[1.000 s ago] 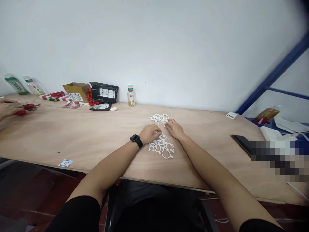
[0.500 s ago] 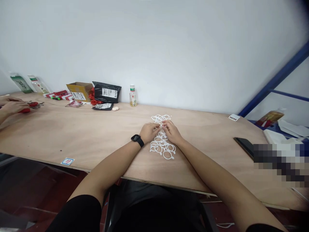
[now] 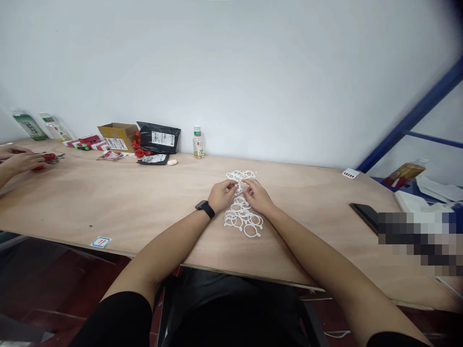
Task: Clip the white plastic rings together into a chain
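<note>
Several white plastic rings with small round tabs (image 3: pixel 251 231) lie in an overlapping cluster on the wooden table between my forearms. A second group of white rings (image 3: pixel 249 174) lies just beyond my fingertips. My left hand (image 3: pixel 223 194), with a black watch on its wrist, pinches a small white plastic ring (image 3: pixel 239 188) from the left. From the right, the bent fingers of my right hand (image 3: pixel 257 196) close on the same ring. The fingers partly cover this piece, so its full outline is hidden.
Along the wall stand a small bottle (image 3: pixel 198 143), a black parcel bag (image 3: pixel 159 139) and an open cardboard box (image 3: pixel 117 137). A phone (image 3: pixel 364 215) lies to the right. At far left, another person's hands (image 3: pixel 21 161) hold something red. A numbered card (image 3: pixel 100 242) sits near the front edge.
My hands have drawn slightly apart, and more of the white ring between my fingertips shows. The loose rings stay put. The other person's hands have shifted slightly.
</note>
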Tool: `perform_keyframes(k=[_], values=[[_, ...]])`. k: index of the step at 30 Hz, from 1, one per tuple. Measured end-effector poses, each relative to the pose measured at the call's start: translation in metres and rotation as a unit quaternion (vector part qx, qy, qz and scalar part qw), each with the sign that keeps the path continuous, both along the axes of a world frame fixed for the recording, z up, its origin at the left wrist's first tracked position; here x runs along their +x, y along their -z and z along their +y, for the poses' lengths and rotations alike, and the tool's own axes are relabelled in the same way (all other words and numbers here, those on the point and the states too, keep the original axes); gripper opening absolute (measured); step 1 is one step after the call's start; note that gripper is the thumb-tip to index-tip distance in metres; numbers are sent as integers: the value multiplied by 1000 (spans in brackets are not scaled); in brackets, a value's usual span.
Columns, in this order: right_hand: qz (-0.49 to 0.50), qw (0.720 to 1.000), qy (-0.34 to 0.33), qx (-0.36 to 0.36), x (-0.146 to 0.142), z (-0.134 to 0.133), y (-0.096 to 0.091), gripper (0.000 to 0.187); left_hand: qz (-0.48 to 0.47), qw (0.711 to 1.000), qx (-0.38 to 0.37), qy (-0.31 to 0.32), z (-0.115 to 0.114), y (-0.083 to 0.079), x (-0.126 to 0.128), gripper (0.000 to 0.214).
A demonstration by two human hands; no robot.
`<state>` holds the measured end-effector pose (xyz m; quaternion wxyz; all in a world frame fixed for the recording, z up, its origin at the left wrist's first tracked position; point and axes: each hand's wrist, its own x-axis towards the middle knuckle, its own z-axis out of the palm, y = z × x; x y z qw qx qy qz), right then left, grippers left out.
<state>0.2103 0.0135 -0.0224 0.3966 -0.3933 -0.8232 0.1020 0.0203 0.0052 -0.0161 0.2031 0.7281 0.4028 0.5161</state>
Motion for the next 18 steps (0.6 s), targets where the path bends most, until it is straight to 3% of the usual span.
perform_keyframes(k=[5,9,14,18], values=[[-45,999,20,8,4,5,1,19,-44,998,-29,32,1,3,2,18],[-49,998,27,-1,3,4,0,15,-48,997,-46,47,3,5,2,20],[80,995,19,-49,2,5,2,16,-59,996,-54,30,4,3,2,17],[230,962,-13,-145,2,12,8,22,-85,994,-59,33,6,3,3,14]])
